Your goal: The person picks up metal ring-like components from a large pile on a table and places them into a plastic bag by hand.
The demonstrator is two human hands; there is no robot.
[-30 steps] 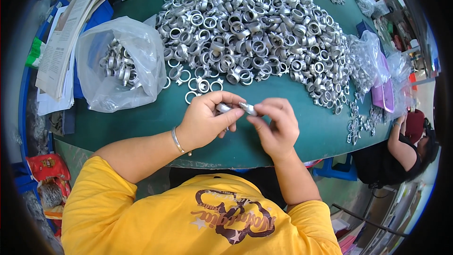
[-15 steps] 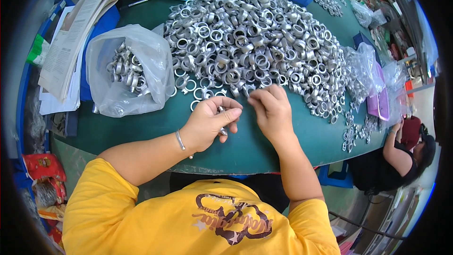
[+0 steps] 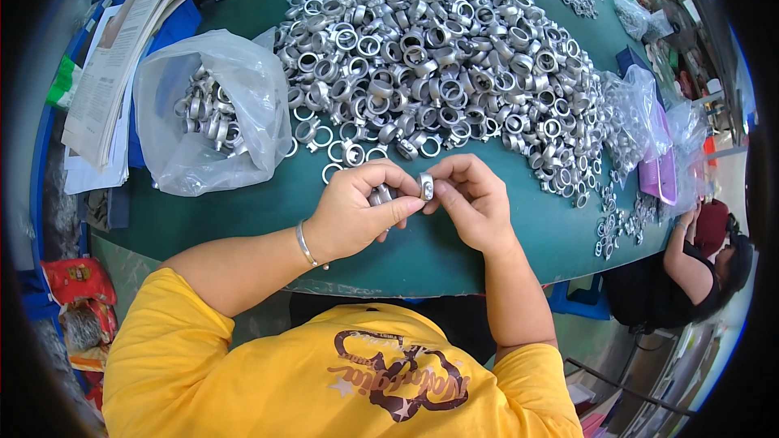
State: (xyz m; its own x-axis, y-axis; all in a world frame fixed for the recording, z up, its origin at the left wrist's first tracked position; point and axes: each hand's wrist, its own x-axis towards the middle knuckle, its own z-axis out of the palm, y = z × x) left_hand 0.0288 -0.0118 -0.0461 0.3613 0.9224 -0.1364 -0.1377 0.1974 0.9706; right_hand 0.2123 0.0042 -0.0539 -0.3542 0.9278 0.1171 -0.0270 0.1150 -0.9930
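Metal ring [image 3: 427, 186] at the fingertips; most seemingly left heaped.
Left hand [image 3: 357, 201] and right hand [image 3: 477, 207] pinch it, more pieces [image 3: 380, 194] in the left fingers; from them, part-filled plastic bag [image 3: 191, 174] at ten o'clock, ring heap [image 3: 454, 57] at twelve.

Left hand [image 3: 353, 204] is curled, thumb [image 3: 396, 209] extended; right hand [image 3: 475, 204] pinches just beside it, fingers [image 3: 469, 169] bent.
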